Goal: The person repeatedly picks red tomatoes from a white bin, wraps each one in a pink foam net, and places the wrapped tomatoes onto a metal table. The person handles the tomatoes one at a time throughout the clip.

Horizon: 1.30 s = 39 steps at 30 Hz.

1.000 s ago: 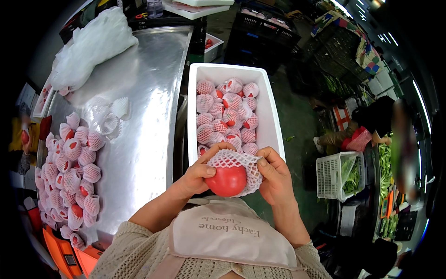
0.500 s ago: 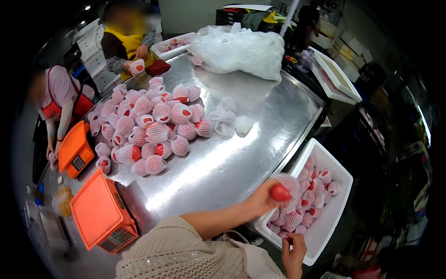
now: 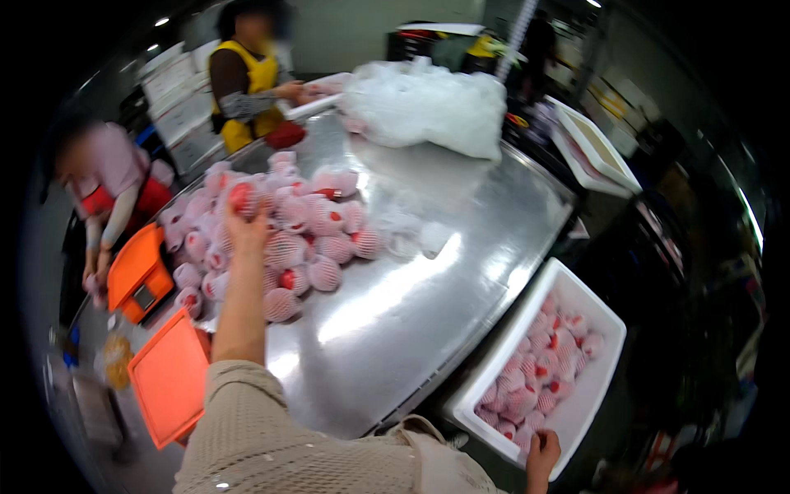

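My left hand point(image 3: 248, 222) reaches far over the metal table, its fingers closed round a red fruit point(image 3: 241, 198) in a foam net sleeve, at the pile point(image 3: 306, 216) of similar netted fruit. Motion blur hides exactly how the fingers lie. At the lower right, my right hand point(image 3: 543, 454) hangs by the near rim of a white foam box point(image 3: 594, 403). Its fingers are curled together, and whatever they may hold is hidden. Inside that box lie many netted red fruits point(image 3: 539, 366).
Two orange scales point(image 3: 169, 375) point(image 3: 136, 272) stand along the table's left side. A large translucent bag point(image 3: 424, 107) and loose foam nets point(image 3: 407, 230) lie on the metal table point(image 3: 395, 329). Two people work beyond it, one in a yellow apron point(image 3: 262, 78), one in a red apron point(image 3: 148, 193).
My left hand, which held a netted red fruit over the white box, has swung left to the pile. My right hand stays near the box's rim. The yellow-aproned person's hand moved to a white tray.
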Available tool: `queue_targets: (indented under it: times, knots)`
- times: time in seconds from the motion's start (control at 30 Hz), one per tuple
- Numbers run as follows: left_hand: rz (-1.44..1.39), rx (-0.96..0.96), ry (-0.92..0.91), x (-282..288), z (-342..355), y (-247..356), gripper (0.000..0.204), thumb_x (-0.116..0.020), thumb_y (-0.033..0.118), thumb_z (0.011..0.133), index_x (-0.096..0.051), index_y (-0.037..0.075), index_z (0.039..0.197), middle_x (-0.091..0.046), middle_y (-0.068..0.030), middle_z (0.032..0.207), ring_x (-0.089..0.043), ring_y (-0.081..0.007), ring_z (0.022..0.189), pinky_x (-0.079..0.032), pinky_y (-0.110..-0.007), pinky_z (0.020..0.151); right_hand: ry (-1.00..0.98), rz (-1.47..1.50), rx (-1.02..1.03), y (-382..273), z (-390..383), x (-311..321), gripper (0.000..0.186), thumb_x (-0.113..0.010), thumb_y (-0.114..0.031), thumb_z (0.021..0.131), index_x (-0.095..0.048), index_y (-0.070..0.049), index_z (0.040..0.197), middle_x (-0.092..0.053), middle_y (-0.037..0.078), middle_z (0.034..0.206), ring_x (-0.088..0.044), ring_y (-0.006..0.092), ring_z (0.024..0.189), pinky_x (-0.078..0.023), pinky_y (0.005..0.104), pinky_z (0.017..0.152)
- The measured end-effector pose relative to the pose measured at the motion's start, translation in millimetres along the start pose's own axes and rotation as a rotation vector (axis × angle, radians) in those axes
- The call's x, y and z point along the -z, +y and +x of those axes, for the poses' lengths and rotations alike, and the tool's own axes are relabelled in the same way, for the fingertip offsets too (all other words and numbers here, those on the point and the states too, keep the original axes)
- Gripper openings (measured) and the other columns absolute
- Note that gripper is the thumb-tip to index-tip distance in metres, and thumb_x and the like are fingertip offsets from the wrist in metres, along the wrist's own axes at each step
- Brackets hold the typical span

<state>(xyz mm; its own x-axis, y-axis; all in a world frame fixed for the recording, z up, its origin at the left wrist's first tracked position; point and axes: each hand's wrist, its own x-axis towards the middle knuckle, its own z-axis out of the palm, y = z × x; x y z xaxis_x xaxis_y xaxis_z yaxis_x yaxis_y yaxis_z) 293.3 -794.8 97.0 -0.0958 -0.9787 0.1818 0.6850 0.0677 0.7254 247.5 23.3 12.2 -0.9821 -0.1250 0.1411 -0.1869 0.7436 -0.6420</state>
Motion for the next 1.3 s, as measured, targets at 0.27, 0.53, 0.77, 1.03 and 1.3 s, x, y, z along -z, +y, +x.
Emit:
queue_targets:
  times: [0.27, 0.53, 0.77, 1.03, 1.3]
  knots:
    - [0.023, 0.549, -0.276, -66, -81, -47, 0.043, -0.058, 0.037, 0.096, -0.054, 0.008, 0.127, -0.063, -0.0145, 0.118, -0.062, -0.0262, 0.103, -0.052, -0.038, 0.089, 0.060, -0.123, -0.111, -5, 9, -9, 0.012, -0.065, -0.016, 0.085, -0.064, -0.005, 0.089, -0.065, 0.015, 0.085, -0.064, 0.0359, 0.077, -0.050, 0.0446, 0.068]
    - [0.431, 0.673, -1.614, -269, -446, -140, 0.029, -0.066, 0.016, 0.092, -0.059, 0.005, 0.118, -0.063, -0.0062, 0.106, -0.063, -0.0164, 0.090, -0.054, -0.030, 0.073, 0.165, -0.189, -0.128, -9, 4, -3, 0.009, -0.067, -0.017, 0.084, -0.065, -0.010, 0.089, -0.065, 0.008, 0.082, -0.065, 0.0308, 0.070, -0.052, 0.0434, 0.059]
    - [0.759, -0.565, -2.243, -301, -638, -236, 0.052, -0.073, 0.012, 0.076, -0.057, 0.008, 0.125, -0.058, -0.0126, 0.120, -0.056, -0.0327, 0.111, -0.048, -0.047, 0.091, 0.210, -0.113, -0.108, -16, 9, 4, 0.008, -0.069, -0.013, 0.080, -0.062, -0.011, 0.085, -0.057, 0.008, 0.075, -0.060, 0.0306, 0.066, -0.049, 0.0430, 0.055]
    - [1.148, -0.961, -2.203, -298, -707, -288, 0.060, -0.064, 0.014, 0.081, -0.046, 0.010, 0.138, -0.053, -0.0096, 0.126, -0.050, -0.0288, 0.119, -0.050, -0.050, 0.081, 0.244, -0.123, -0.091, -8, 14, 4, 0.009, -0.070, -0.014, 0.080, -0.061, -0.011, 0.081, -0.055, 0.005, 0.074, -0.060, 0.0247, 0.066, -0.050, 0.0373, 0.057]
    - [1.248, -0.795, -2.327, -318, -679, -282, 0.068, -0.079, 0.029, 0.071, -0.052, 0.009, 0.130, -0.045, -0.0079, 0.133, -0.048, -0.0302, 0.118, -0.056, -0.048, 0.078, 0.232, -0.158, -0.077, -7, 11, 5, 0.009, -0.069, -0.014, 0.080, -0.060, -0.011, 0.079, -0.054, 0.005, 0.074, -0.061, 0.0237, 0.066, -0.050, 0.0369, 0.056]
